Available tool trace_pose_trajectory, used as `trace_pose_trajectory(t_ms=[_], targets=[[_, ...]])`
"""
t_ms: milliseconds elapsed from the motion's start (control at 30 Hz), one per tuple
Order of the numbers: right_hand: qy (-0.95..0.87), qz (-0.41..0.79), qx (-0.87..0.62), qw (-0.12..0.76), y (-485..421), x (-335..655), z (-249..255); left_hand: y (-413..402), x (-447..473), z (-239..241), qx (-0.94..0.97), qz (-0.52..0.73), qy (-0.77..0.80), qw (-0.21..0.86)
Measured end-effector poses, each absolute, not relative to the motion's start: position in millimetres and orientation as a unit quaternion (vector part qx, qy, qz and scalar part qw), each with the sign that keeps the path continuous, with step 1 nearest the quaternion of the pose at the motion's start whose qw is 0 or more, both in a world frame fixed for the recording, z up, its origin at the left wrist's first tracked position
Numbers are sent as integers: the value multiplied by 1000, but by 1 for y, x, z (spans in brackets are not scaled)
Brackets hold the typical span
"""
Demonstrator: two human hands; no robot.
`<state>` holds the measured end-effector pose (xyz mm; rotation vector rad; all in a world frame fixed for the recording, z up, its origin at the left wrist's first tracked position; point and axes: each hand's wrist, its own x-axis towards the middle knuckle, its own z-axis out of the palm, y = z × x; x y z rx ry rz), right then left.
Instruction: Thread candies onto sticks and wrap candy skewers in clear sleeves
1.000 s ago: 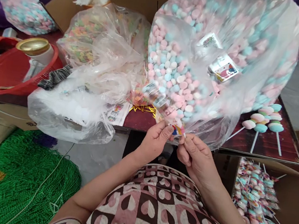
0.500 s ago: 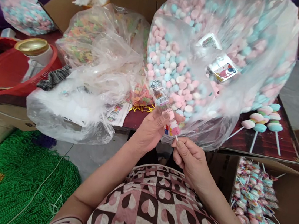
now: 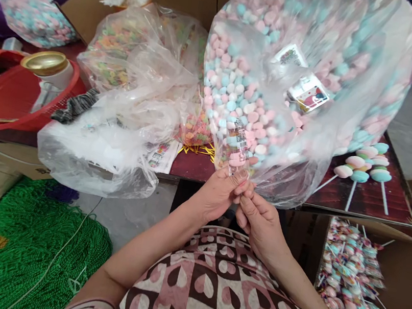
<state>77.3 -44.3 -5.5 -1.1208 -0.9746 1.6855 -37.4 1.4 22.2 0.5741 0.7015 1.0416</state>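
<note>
My left hand (image 3: 219, 195) and my right hand (image 3: 260, 222) meet in front of the table edge, fingers pinched together around the bottom of a candy skewer in a clear printed wrapper (image 3: 239, 144) that stands upright above them. The skewer's stick is hidden between the fingers. Right behind it bulges a huge clear bag of pink, blue and white marshmallow candies (image 3: 311, 72).
Three unwrapped candy skewers (image 3: 362, 170) lie on the dark table at the right. A cardboard box of wrapped skewers (image 3: 351, 272) stands below them. Crumpled clear bags (image 3: 117, 126), a red basket (image 3: 13, 100) with a gold-lidded jar and green netting (image 3: 30, 242) are at the left.
The wrapped skewer has swung from leaning left to upright, and my right hand has come up against my left at its base.
</note>
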Motion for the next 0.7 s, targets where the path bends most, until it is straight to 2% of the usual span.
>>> trace_pose_trajectory(t_ms=[67, 233, 333, 400, 533, 633, 700], targets=[[-396, 674, -460, 421, -43, 78, -3, 1, -37, 19, 266, 477, 324, 773], [-502, 659, -465, 311, -30, 107, 13, 1, -48, 22, 251, 475, 316, 782], [-471, 599, -491, 423, -15, 127, 21, -4, -51, 26, 265, 430, 276, 818], [-441, 601, -478, 465, -7, 132, 25, -11, -47, 26, 277, 365, 225, 860], [-418, 695, -407, 420, -1, 118, 36, -21, -35, 21, 289, 247, 129, 916], [-406, 678, -420, 447, -2, 97, 41, -21, -36, 21, 359, 270, 185, 874], [-399, 630, -445, 496, -3, 84, 41, -17, -42, 23, 448, 326, 307, 774]])
